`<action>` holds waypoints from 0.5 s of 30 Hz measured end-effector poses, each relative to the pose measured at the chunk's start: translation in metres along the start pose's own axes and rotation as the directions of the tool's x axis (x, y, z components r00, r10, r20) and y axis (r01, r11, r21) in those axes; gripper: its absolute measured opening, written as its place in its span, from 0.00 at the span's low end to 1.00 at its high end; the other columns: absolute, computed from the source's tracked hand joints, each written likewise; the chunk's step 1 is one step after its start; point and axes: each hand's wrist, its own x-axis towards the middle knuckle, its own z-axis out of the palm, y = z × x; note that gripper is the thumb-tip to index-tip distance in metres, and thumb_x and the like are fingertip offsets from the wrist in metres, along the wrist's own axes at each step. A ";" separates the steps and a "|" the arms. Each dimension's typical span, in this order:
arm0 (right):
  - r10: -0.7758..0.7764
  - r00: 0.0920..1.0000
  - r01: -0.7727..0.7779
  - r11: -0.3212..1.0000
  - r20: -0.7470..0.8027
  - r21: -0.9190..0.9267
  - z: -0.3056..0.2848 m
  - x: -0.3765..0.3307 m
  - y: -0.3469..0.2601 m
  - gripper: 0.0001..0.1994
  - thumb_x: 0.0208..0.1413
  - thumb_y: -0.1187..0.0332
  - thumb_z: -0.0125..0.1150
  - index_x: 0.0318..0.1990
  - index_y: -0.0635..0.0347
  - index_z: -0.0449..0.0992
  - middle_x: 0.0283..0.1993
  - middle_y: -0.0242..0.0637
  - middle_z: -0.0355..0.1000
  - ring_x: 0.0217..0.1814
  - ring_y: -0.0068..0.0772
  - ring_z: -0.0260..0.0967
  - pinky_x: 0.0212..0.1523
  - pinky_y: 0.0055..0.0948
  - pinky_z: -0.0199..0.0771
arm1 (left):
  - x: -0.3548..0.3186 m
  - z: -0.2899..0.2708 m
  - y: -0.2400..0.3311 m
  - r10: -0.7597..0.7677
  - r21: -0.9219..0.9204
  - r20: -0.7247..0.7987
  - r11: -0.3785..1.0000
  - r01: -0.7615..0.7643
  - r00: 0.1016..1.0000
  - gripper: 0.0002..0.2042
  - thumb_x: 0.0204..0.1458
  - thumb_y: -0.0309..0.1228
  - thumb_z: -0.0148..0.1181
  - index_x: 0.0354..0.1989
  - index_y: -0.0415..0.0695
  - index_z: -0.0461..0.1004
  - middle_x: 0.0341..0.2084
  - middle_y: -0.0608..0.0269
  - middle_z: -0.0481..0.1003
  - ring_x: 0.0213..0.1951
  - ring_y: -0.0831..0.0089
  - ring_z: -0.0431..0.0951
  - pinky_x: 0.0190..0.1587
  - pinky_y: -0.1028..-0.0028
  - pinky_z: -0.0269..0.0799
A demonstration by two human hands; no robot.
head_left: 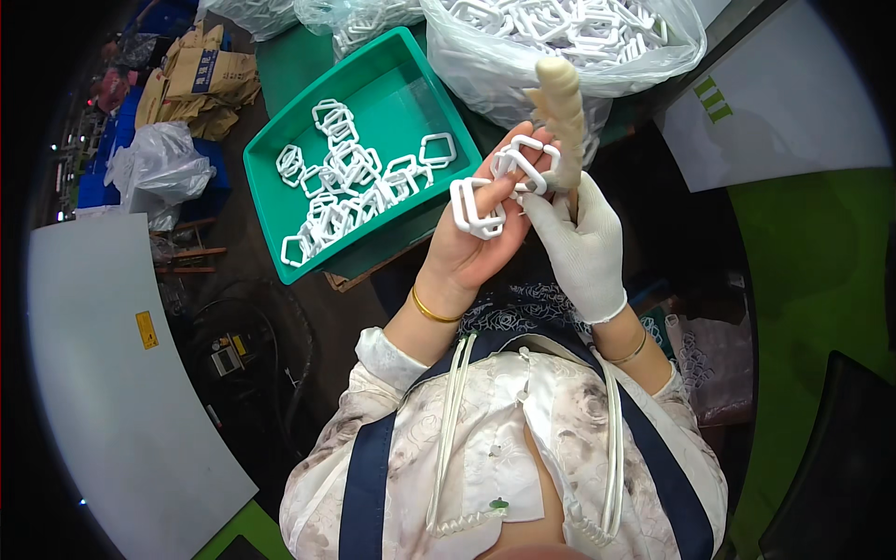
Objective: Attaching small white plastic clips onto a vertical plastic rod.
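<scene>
left hand (471, 254) and right hand (588, 247) meet at the white frames (476, 207)

the largest thing in view is the person's own body, in a pale flowered shirt (467, 411) with dark blue straps (369, 485) over it. at the left side there is a big white panel (93, 355). next in size is the green tub (401, 103), which is beyond the left hand and a little to the left; many more white frames lie inside it, the most of them in a heap toward its near side. just beside the tub, a clear plastic bag (467, 70) is open, and it is full of such frames also. farther away, at the upper left, there are brown paper sacks (210, 79).

the right hand wears a white glove (602, 275). it is closed around the lower part of a beige tool (560, 112), whose thick, uneven body points away from the person. the lower end is partly hidden, so i cannot tell its full shape. the left hand is bare, with the palm up and the fingers half curled. it grips several white frames: some are together near the thumb, and another is at the fingers, close to the tool. a gold bracelet (434, 310) is around the left wrist.
</scene>
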 end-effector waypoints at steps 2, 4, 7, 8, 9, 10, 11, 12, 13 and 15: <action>-0.104 0.994 0.102 0.993 -0.033 -0.065 0.006 0.000 0.001 0.06 0.60 0.74 0.65 0.44 0.63 0.77 0.29 0.19 0.63 0.29 0.09 0.54 0.29 0.16 0.57 | -0.001 0.002 0.002 0.068 0.147 -0.003 0.987 -0.067 0.998 0.31 0.61 0.28 0.61 0.72 0.39 0.57 0.62 0.55 0.69 0.64 0.63 0.69 0.69 0.64 0.64; -0.148 0.988 0.141 0.983 -0.050 -0.119 0.008 -0.005 -0.003 0.06 0.60 0.74 0.66 0.43 0.63 0.78 0.29 0.19 0.63 0.29 0.09 0.54 0.29 0.16 0.57 | -0.002 0.003 0.000 0.093 0.223 0.073 0.969 -0.108 0.993 0.33 0.60 0.32 0.64 0.72 0.38 0.56 0.62 0.58 0.69 0.61 0.66 0.72 0.65 0.67 0.69; -0.152 0.984 0.134 0.975 -0.094 -0.178 0.010 -0.002 -0.003 0.06 0.61 0.71 0.67 0.42 0.62 0.79 0.29 0.19 0.63 0.29 0.10 0.55 0.30 0.16 0.57 | 0.002 0.002 -0.009 0.101 0.184 -0.042 0.979 -0.092 0.994 0.24 0.68 0.31 0.51 0.70 0.38 0.61 0.60 0.59 0.72 0.60 0.69 0.74 0.64 0.69 0.69; -0.112 0.990 0.093 0.975 -0.088 -0.200 0.009 -0.002 -0.004 0.06 0.61 0.72 0.68 0.42 0.62 0.78 0.29 0.20 0.65 0.29 0.10 0.56 0.30 0.16 0.58 | 0.002 -0.002 -0.012 0.133 0.232 -0.046 0.965 -0.119 0.990 0.23 0.68 0.31 0.50 0.70 0.38 0.61 0.60 0.59 0.72 0.60 0.69 0.73 0.64 0.69 0.69; -0.142 0.987 0.119 0.965 -0.081 -0.234 0.007 -0.001 0.000 0.06 0.61 0.72 0.68 0.42 0.63 0.78 0.29 0.21 0.66 0.30 0.11 0.57 0.31 0.17 0.60 | 0.004 -0.004 -0.012 0.118 0.168 -0.059 0.980 -0.107 0.991 0.23 0.68 0.29 0.49 0.70 0.39 0.61 0.60 0.59 0.72 0.60 0.69 0.73 0.64 0.70 0.69; -0.135 0.989 0.115 0.960 -0.060 -0.256 0.005 -0.003 -0.001 0.06 0.61 0.73 0.68 0.42 0.64 0.78 0.28 0.21 0.67 0.30 0.12 0.58 0.31 0.17 0.61 | 0.000 -0.009 -0.012 0.126 0.237 -0.024 0.965 -0.116 0.992 0.24 0.67 0.27 0.48 0.71 0.39 0.60 0.61 0.58 0.71 0.60 0.69 0.73 0.65 0.70 0.68; -0.115 0.992 0.099 0.960 -0.048 -0.261 0.003 -0.003 -0.002 0.06 0.61 0.73 0.67 0.40 0.65 0.77 0.28 0.22 0.66 0.29 0.12 0.57 0.31 0.18 0.60 | -0.002 0.002 -0.010 0.132 0.216 -0.079 0.970 -0.112 0.988 0.25 0.65 0.24 0.49 0.71 0.39 0.60 0.63 0.58 0.70 0.62 0.68 0.72 0.65 0.70 0.67; -0.110 0.993 0.096 0.958 -0.036 -0.271 0.001 -0.003 0.000 0.06 0.61 0.73 0.67 0.39 0.64 0.77 0.27 0.22 0.66 0.29 0.12 0.57 0.30 0.18 0.60 | -0.004 0.008 -0.006 0.138 0.226 -0.119 0.968 -0.108 0.983 0.25 0.65 0.24 0.49 0.71 0.39 0.60 0.64 0.57 0.69 0.63 0.68 0.71 0.66 0.70 0.67; -0.104 0.994 0.092 0.955 -0.026 -0.283 -0.001 -0.002 0.002 0.06 0.61 0.73 0.67 0.38 0.64 0.76 0.27 0.22 0.66 0.29 0.12 0.57 0.30 0.19 0.59 | -0.006 0.011 -0.004 0.141 0.233 -0.158 0.967 -0.102 0.977 0.25 0.65 0.23 0.49 0.71 0.39 0.60 0.65 0.57 0.68 0.64 0.68 0.70 0.66 0.70 0.67; -0.100 0.994 0.083 0.959 -0.048 -0.272 -0.001 -0.002 0.002 0.07 0.61 0.72 0.67 0.36 0.64 0.74 0.27 0.22 0.65 0.28 0.12 0.55 0.29 0.19 0.58 | -0.006 -0.002 -0.004 0.111 0.224 -0.108 0.971 -0.085 0.988 0.26 0.65 0.22 0.49 0.72 0.39 0.58 0.67 0.57 0.67 0.65 0.68 0.69 0.66 0.71 0.66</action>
